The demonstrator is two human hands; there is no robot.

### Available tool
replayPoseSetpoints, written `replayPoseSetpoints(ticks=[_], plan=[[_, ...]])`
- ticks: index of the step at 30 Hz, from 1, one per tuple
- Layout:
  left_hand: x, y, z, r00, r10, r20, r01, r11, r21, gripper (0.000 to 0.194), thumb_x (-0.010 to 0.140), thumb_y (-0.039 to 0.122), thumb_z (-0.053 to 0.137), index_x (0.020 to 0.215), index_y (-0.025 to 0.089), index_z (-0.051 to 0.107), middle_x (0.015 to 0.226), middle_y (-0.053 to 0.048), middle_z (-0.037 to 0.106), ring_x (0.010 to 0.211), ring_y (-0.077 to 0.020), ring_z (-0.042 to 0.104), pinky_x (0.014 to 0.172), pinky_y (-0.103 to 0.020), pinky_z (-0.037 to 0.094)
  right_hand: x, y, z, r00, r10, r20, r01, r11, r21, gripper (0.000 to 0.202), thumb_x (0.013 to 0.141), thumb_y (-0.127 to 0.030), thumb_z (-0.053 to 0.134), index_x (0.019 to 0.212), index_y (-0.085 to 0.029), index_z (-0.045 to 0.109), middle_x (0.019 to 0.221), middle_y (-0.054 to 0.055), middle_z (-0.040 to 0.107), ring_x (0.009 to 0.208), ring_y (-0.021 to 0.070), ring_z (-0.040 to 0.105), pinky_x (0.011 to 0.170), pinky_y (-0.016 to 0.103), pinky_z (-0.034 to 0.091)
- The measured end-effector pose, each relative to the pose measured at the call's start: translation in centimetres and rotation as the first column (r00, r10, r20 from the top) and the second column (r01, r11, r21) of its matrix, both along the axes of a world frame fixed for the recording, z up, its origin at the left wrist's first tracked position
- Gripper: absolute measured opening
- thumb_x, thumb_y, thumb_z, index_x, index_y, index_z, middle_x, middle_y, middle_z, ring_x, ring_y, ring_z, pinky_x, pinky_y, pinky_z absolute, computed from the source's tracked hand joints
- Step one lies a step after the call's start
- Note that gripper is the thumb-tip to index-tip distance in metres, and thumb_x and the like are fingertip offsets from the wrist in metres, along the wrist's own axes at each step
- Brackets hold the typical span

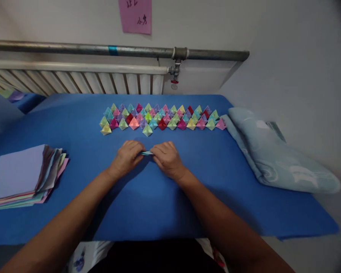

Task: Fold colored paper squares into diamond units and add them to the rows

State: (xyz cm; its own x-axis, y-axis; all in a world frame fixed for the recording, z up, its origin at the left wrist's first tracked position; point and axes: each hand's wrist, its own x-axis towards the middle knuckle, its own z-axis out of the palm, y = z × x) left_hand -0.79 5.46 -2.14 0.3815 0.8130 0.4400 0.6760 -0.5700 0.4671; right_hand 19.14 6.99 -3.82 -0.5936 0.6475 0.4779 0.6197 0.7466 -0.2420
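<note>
Between my two hands, just above the blue table, is a small folded piece of light blue paper point(147, 153), seen nearly edge-on. My left hand point(128, 156) pinches its left end. My right hand point(168, 158) pinches the right end, with the fingers curled over. Most of the paper is hidden by the fingers. Beyond the hands stand several rows of small folded paper pieces point(162, 124) in many colours, pointed on top. One pale green folded piece point(147, 130) sits in front of the rows, closest to my hands.
A stack of coloured paper sheets point(19, 170) lies on the left of the blue table point(147, 204). At the right is a folded light blue blanket point(278, 155). Behind the table are a radiator point(105, 81), a metal pipe point(74, 49) and a pink note point(135, 17) on the wall.
</note>
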Motion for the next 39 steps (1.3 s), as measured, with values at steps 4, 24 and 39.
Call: replayPoseSetpoints(ticks=[4, 24, 39], plan=[[-0.1, -0.1, -1.6, 0.976, 0.088, -0.201, -0.038, 0.969, 0.243, 0.018, 0.087, 0.011, 0.046, 0.086, 0.018, 0.063, 0.089, -0.008, 0.069, 0.086, -0.0207, 0.062, 0.078, -0.035, 0.044, -0.5, 0.2, -0.3, 0.991, 0.017, 0.133, -0.028, 0.996, 0.084, 0.021, 0.096, -0.018, 0.047, 0.096, -0.019, 0.068, 0.091, 0.008, 0.067, 0.085, 0.0208, 0.05, 0.079, 0.035, 0.029], [-1.6, -2.9, -2.7, 0.97, -0.074, -0.231, 0.092, 0.994, 0.067, 0.015, 0.09, 0.022, 0.052, 0.097, 0.019, 0.065, 0.106, -0.008, 0.072, 0.099, -0.0224, 0.065, 0.096, -0.043, 0.037, 1.3, -3.4, -1.1, 0.995, -0.043, 0.091, 0.06, 0.98, -0.19, 0.01, 0.092, -0.023, 0.058, 0.095, -0.019, 0.067, 0.1, 0.005, 0.07, 0.091, 0.0196, 0.056, 0.084, 0.035, 0.029], [-1.2, -1.3, -3.3, 0.984, 0.109, -0.142, -0.124, 0.987, -0.104, 0.029, 0.094, 0.036, 0.048, 0.079, 0.019, 0.066, 0.097, -0.007, 0.07, 0.095, -0.0227, 0.06, 0.084, -0.04, 0.042, 0.5, -2.9, -1.2, 0.961, -0.27, -0.054, 0.231, 0.899, -0.371, 0.013, 0.09, -0.022, 0.059, 0.077, -0.018, 0.062, 0.094, 0.003, 0.068, 0.089, 0.0186, 0.058, 0.081, 0.034, 0.032]])
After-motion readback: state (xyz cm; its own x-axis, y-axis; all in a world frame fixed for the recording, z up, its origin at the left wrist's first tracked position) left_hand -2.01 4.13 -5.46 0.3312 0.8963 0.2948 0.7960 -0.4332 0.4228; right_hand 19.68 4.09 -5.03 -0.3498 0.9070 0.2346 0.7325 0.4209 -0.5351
